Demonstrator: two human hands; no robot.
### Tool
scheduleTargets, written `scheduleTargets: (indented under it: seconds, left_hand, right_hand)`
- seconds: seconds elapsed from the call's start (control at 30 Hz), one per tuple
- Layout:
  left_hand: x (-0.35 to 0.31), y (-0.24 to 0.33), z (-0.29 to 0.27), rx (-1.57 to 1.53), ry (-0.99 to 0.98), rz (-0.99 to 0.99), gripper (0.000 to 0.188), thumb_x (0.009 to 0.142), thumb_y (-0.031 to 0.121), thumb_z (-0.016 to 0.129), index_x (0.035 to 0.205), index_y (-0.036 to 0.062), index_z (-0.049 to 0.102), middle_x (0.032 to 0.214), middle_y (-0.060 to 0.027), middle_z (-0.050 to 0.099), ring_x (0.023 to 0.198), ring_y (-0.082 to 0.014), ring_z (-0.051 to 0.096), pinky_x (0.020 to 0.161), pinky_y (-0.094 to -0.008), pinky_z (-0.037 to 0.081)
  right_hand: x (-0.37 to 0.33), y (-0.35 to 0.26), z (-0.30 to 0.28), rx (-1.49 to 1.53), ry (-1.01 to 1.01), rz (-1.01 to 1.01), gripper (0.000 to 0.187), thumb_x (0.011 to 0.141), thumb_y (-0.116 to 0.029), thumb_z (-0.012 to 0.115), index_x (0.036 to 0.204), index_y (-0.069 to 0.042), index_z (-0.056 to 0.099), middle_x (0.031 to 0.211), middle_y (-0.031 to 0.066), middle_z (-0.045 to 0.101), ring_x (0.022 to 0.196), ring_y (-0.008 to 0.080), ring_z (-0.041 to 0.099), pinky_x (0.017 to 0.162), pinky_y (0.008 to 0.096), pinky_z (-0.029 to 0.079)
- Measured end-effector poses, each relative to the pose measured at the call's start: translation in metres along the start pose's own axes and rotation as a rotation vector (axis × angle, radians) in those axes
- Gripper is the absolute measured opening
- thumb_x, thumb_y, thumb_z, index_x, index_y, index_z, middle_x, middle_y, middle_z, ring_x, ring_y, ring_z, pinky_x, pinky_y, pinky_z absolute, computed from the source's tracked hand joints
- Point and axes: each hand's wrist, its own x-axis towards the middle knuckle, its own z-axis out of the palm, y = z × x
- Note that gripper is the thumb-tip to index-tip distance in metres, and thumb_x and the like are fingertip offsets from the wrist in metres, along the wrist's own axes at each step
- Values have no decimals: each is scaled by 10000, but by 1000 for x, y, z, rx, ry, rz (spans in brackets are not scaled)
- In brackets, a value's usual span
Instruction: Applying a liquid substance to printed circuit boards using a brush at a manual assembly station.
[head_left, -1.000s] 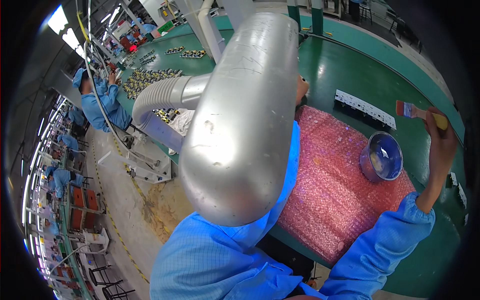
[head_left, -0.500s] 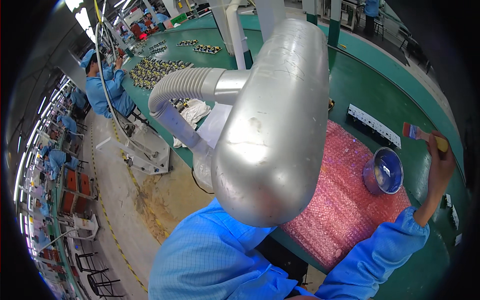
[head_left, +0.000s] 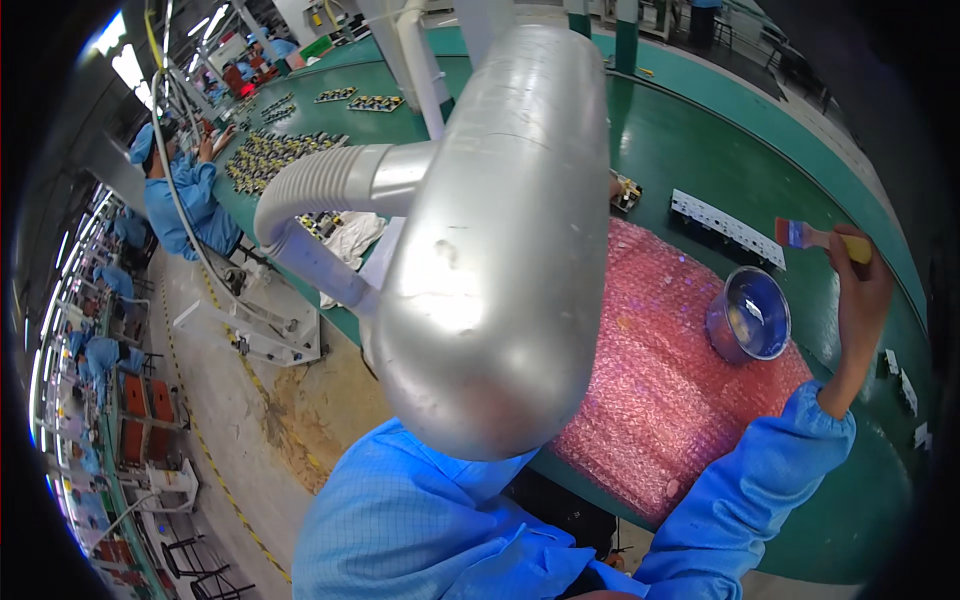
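My right hand (head_left: 862, 295) is closed around the yellow handle of a flat paintbrush (head_left: 816, 238), whose reddish bristles point left. The brush is raised past the far right side of a blue-lined metal bowl (head_left: 748, 315) with some liquid in it. Left of the bristles lies a long strip of white blocks (head_left: 728, 228) on a dark base. A small circuit board (head_left: 627, 193) peeks out beside the big silver duct (head_left: 500, 260). What looks like a fingertip of my left hand (head_left: 614, 186) touches its edge; the duct hides the rest of that hand.
Pink bubble wrap (head_left: 665, 370) covers part of the green table (head_left: 690, 130), under the bowl. A ribbed hose (head_left: 320, 180) joins the duct. Many small boards (head_left: 275, 160) lie at the far left, near a seated person in blue (head_left: 190, 195). More white pieces (head_left: 907, 392) sit at the right.
The whole view has shifted, so the table things appear farther left. More of the small circuit board shows beside the duct. The paintbrush stays raised in my right hand.
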Motion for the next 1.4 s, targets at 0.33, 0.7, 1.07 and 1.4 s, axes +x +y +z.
scheduleTargets:
  seconds: [0.33, 0.7, 1.07, 1.4]
  left_hand:
    - [45, -34, 44, -468, 819, 708, 547, 658, 486, 789, 969, 40, 733, 1000, -206, 694, 953, -286, 667, 885, -395, 511]
    - [43, -58, 20, -1944, -1009, 1320, 606, 856, 593, 591, 1211, 103, 554, 1398, -354, 306, 1245, -572, 358, 952, -533, 461]
    - [27, -45, 33, -2114, -1240, 1294, 653, 704, 612, 692, 1134, 121, 661, 1485, -273, 209, 1305, -502, 271, 959, -505, 444]
    - [2, -45, 34, -2265, -1479, 1267, 608, 725, 562, 706, 1160, 148, 613, 1440, -223, 270, 1304, -480, 291, 982, -519, 431]
  right_hand:
    - [-1, -3, -3, 10, 17, 5, 256, 913, -183, 681, 1095, -4, 655, 947, 42, 641, 837, 114, 612, 772, 242, 498]
    - [-6, 5, -1, -11, -457, 179, 174, 823, -99, 691, 960, 5, 663, 830, 35, 641, 742, 109, 600, 693, 246, 492]
    - [-4, 10, 32, -116, -645, 182, 165, 761, -86, 709, 889, 14, 683, 815, 62, 684, 786, 125, 641, 725, 273, 507]
    - [-4, 21, 22, -91, -293, 157, 192, 813, -112, 691, 963, 0, 649, 806, 56, 660, 733, 127, 627, 668, 274, 496]
